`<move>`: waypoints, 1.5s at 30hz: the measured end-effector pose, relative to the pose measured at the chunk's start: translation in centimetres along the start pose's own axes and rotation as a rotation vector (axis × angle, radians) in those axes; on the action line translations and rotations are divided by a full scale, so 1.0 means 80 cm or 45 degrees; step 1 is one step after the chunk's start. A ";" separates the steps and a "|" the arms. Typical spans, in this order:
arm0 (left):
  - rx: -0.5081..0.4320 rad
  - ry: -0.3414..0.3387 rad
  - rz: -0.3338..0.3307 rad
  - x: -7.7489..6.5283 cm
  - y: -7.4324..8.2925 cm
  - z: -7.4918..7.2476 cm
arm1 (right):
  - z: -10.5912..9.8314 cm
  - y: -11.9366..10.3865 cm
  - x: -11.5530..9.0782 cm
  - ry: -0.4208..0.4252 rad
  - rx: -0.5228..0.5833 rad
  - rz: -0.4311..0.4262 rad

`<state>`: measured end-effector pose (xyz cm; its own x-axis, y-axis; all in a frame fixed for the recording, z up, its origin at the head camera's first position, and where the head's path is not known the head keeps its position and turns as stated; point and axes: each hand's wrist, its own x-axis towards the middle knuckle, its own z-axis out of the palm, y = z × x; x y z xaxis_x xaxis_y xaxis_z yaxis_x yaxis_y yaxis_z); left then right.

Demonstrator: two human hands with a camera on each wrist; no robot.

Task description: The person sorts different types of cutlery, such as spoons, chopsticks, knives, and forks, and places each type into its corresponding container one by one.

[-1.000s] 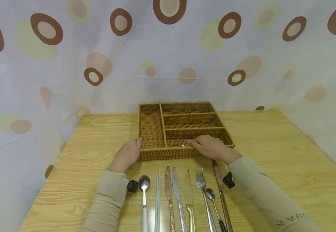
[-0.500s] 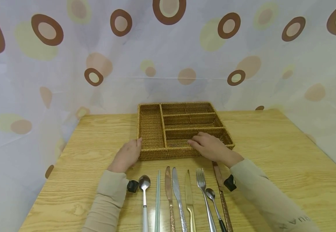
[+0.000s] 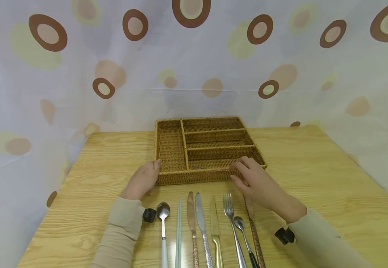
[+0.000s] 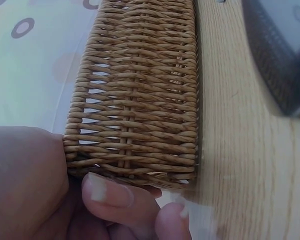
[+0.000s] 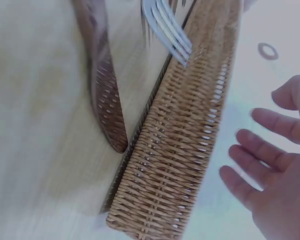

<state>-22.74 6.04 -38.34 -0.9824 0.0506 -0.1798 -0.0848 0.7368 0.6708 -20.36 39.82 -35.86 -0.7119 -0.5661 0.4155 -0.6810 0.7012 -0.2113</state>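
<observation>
Left hand (image 3: 141, 181) round a corner of the wicker tray (image 3: 194, 178), right hand (image 3: 260, 183) (fingers loosely apart) by its near rim

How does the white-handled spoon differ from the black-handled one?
The white-handled spoon has the larger bowl; the black-handled spoon's is clearly smaller. In the head view, the white-handled spoon lies nearly straight, while the black-handled spoon slants. The white-handled spoon ends the row at left; the black-handled spoon sits between the fork and the rightmost knife. Both lie on the table, shiny bowls toward the tray.
</observation>
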 end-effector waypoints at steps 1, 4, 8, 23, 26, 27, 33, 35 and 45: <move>0.000 -0.001 -0.001 0.000 0.000 -0.001 | -0.003 -0.003 -0.006 -0.005 -0.001 0.009; 0.004 -0.003 0.005 0.000 -0.001 -0.001 | -0.011 -0.011 -0.025 -0.053 0.012 0.080; 0.008 0.002 0.013 0.000 -0.001 0.000 | -0.018 -0.021 -0.046 -0.201 0.068 0.249; 0.003 0.009 -0.002 -0.001 -0.001 -0.001 | -0.003 -0.044 -0.105 -0.633 0.085 0.479; 0.000 0.009 0.002 -0.002 -0.001 -0.002 | 0.000 -0.047 -0.109 -0.643 0.081 0.513; -0.001 0.007 0.002 -0.002 0.000 -0.002 | 0.001 -0.048 -0.110 -0.640 0.074 0.520; -0.003 0.004 0.010 -0.002 0.000 -0.001 | 0.001 -0.052 -0.115 -0.626 -0.024 0.553; 0.003 0.009 0.014 -0.001 0.000 -0.001 | 0.002 -0.054 -0.114 -0.631 -0.061 0.605; 0.011 0.010 0.006 -0.001 -0.001 0.000 | 0.002 -0.058 -0.115 -0.575 -0.222 0.702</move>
<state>-22.66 5.99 -38.41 -0.9840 0.0485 -0.1712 -0.0792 0.7422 0.6655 -10.66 41.68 -38.88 -0.9703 -0.2080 -0.1237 -0.1927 0.9733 -0.1251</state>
